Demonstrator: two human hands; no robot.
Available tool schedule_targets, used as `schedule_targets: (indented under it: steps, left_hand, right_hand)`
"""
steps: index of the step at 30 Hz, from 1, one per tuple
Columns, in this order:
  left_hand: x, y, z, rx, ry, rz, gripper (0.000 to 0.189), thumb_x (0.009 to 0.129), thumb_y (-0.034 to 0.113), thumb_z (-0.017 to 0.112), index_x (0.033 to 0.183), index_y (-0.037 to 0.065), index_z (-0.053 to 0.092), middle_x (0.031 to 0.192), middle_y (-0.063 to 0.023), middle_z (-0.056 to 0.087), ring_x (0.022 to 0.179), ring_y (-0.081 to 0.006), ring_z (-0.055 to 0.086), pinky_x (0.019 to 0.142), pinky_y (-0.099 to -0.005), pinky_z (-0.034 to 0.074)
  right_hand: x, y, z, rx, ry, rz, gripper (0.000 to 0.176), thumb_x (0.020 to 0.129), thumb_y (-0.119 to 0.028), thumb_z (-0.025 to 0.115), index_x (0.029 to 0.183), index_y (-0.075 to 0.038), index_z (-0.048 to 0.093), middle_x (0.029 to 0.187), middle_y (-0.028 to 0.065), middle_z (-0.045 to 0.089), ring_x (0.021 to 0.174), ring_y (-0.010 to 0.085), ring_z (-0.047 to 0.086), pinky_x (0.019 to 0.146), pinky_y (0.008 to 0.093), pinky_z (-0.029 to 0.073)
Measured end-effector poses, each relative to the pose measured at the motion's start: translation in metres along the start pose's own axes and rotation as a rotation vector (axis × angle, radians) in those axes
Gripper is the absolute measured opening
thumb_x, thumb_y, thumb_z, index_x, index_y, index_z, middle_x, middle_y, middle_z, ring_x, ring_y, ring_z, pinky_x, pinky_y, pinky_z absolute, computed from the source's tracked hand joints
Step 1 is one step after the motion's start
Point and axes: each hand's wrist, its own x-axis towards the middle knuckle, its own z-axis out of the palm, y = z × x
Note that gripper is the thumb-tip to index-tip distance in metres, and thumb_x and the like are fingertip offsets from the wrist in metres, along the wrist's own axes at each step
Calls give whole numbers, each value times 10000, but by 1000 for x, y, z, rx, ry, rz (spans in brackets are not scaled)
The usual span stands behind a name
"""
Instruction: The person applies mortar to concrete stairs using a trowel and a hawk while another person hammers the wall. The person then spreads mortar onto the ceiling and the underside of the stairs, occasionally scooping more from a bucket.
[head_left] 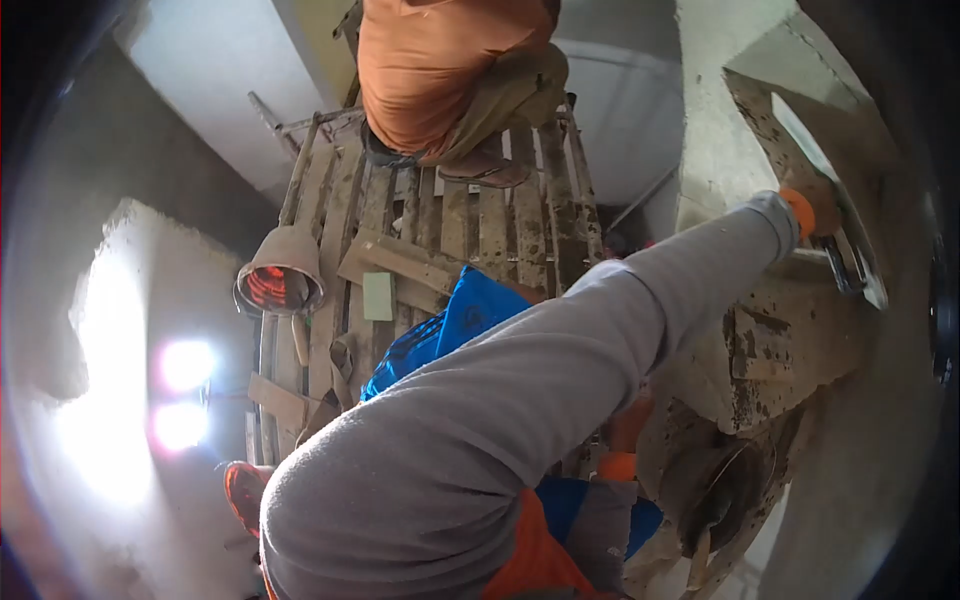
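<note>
My left arm, in a grey sleeve, stretches across the view to the upper right. At its end my left hand (822, 204), with orange at the wrist, is closed on a plastering trowel (872, 262). The trowel's long pale blade stands edge-on close to the patchy wall (770, 300). Below that arm, my right hand (630, 424) shows only in part beside an orange cuff (617, 466); its fingers are hidden. Near it is a dark, mortar-stained bucket (722, 490) with a wooden handle (699, 562) sticking out.
Under me is a slatted wooden platform (490, 225) spattered with mortar. A co-worker in an orange top (440, 75) crouches at its far end. A tipped bucket (285, 265), a loose board (400, 265) and a pale green block (378, 296) lie on the left. Bright lamps (185, 395) glare beyond.
</note>
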Motion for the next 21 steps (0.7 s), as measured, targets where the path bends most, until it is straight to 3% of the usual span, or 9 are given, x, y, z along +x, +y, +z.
schedule_targets:
  steps: [2,6,11,16,17,18,21]
  left_hand:
    - [43,-14,41,287,17,161,247,885,230,476,951,138,696,1034,-99,636,996,-288,590,853,-450,428]
    - [39,-23,50,182,268,238,214,828,208,549,965,123,689,990,-105,644,968,-288,608,855,-434,464]
    - [84,-35,95,-58,467,242,219,832,226,539,938,114,695,980,-80,652,952,-267,618,824,-427,483]
    - [47,-26,68,188,368,357,258,850,248,493,951,106,684,1044,-90,638,999,-258,599,853,-397,475]
    - [59,-30,73,166,285,344,284,852,270,493,1016,106,657,1079,-98,624,1048,-278,571,876,-406,461]
    - [72,-28,74,150,199,328,325,853,293,492,1081,106,630,1114,-106,610,1097,-298,542,899,-414,447]
    - [2,-1,8,-46,91,138,414,873,298,457,1231,94,499,1188,-164,550,1139,-351,487,963,-418,390]
  right_hand:
    - [-5,-9,0,-67,16,-69,181,873,-166,479,864,8,531,730,82,583,682,153,548,641,321,451]
    - [-4,7,11,110,120,57,189,862,-175,489,894,2,550,738,109,595,673,166,557,648,317,447]
    - [3,19,8,-112,23,-57,192,862,-181,491,894,-2,552,740,119,597,667,176,565,650,318,447]
    - [0,55,2,-436,4,-262,194,861,-187,493,895,-6,555,741,128,599,662,186,574,653,319,447]
    - [1,59,3,-486,1,-274,195,861,-188,494,895,-7,555,742,130,599,661,188,575,653,320,446]
    - [3,39,3,-429,-18,-162,198,861,-194,498,887,-6,554,740,132,599,662,197,582,650,326,450]
    - [3,-17,7,-269,-37,82,210,860,-212,509,866,-7,552,738,132,602,672,214,601,641,348,458]
